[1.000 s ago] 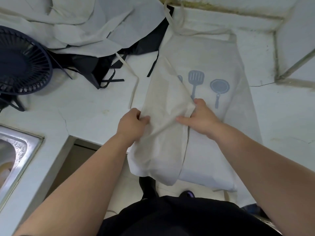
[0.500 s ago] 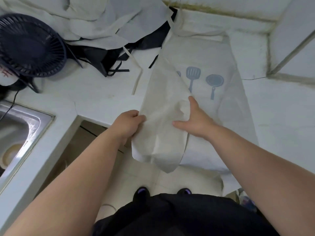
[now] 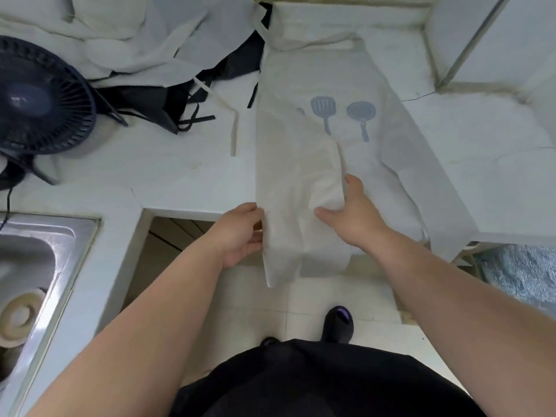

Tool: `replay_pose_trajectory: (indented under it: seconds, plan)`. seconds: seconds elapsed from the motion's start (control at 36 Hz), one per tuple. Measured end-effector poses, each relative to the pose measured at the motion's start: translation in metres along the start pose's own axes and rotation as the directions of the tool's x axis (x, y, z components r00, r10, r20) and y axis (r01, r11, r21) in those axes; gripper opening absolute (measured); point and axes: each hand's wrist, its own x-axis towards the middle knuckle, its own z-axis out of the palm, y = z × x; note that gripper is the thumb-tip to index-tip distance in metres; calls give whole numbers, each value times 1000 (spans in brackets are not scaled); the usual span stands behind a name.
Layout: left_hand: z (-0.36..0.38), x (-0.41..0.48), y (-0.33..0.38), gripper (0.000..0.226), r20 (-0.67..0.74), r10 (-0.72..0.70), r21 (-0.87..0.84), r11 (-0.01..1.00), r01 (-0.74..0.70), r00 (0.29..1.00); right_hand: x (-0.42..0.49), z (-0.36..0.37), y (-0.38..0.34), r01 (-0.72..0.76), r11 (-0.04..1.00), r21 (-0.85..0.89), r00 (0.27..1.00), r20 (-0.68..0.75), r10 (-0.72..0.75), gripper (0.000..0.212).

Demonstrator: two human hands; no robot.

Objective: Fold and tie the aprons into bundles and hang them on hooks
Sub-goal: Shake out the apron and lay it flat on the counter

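A cream apron (image 3: 355,85) with a grey spatula and pan print lies lengthwise on the white counter (image 3: 168,170), its lower end hanging over the front edge. Its left side is folded over the middle as a long flap (image 3: 294,182). My left hand (image 3: 240,236) grips the folded left edge at the counter's front. My right hand (image 3: 352,215) pinches the flap's right edge between thumb and fingers. A loose tie strap (image 3: 233,130) lies left of the apron.
A heap of white and black aprons (image 3: 144,46) fills the back left of the counter. A dark fan (image 3: 39,97) stands at the left. A steel sink (image 3: 33,266) holds a tape roll. White cabinets stand at the back right.
The folded flap has been pulled lower and flatter over the apron's middle. Both hands moved down toward the counter's front edge, and the view has shifted back.
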Motion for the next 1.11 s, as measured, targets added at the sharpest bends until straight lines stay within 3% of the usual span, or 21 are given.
replay_pose_trajectory:
  seconds: [0.08, 0.22, 0.42, 0.67, 0.81, 0.89, 1.0, 1.11]
  plan:
    - [-5, 4, -12, 19, -28, -17, 80, 997, 19, 999, -10, 4, -1, 34, 996, -77, 997, 78, -28, 89]
    - [-12, 3, -30, 23, 23, -58, 127, 990, 55, 998, -11, 6, -4, -24, 976, -217, 1000, -1, 25, 62]
    - [-28, 3, -48, 5, -41, 48, 253, 967, -36, 998, -12, 18, 1, -57, 978, -202, 990, -136, 30, 45]
    - [-32, -2, -54, 26, -173, 178, 346, 932, -109, 969, -10, 22, 4, -91, 984, -151, 985, -158, 66, 43]
    - [-28, -9, -45, 37, -192, 289, 653, 751, -98, 938, -12, 17, 4, -92, 982, -162, 988, -134, 71, 46]
    - [-22, -12, -35, 51, -197, 424, 724, 670, -161, 884, -13, 14, 4, -100, 986, -136, 991, -107, 86, 59]
    - [-7, -15, -18, 44, -55, 550, 813, 509, -282, 834, -13, 1, 3, -93, 988, -122, 992, -98, 82, 62]
    - [6, -11, -9, 37, 73, 523, 858, 401, -321, 849, -9, -15, 4, -80, 987, -142, 990, -127, 62, 53]
